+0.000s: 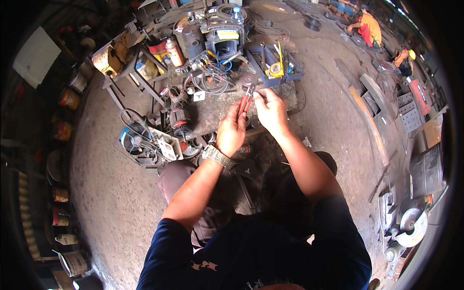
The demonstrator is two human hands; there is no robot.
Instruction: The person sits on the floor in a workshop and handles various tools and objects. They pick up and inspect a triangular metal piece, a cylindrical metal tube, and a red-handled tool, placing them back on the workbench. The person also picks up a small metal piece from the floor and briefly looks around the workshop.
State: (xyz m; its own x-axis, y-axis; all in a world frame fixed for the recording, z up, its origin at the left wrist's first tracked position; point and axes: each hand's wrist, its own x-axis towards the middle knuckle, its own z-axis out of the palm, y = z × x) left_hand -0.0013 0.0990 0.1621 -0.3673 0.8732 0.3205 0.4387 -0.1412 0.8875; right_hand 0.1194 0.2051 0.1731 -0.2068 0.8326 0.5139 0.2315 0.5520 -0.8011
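Note:
My left hand (231, 134) is wrapped round the red handles of a pair of pliers (245, 102), whose jaws point away from me. Close beside the jaws, my right hand (271, 112) is closed in a pinch; whatever lies between its fingertips is too small to make out. Both hands are above a worn low bench (212, 112). Beyond the pliers lies a round reddish disc (247, 79). Left of my left hand, a reddish motor part (180, 117) rests at the bench's edge, near a tangle of dark cables (211, 82).
A blue toolbox (296, 73) holding tools and a yellow tape measure (276, 70) sits at the bench's far right. Farther left stand a spray can (174, 52) and a metal frame (133, 67). A cut-off saw (411, 222) is at right; people crouch at far right.

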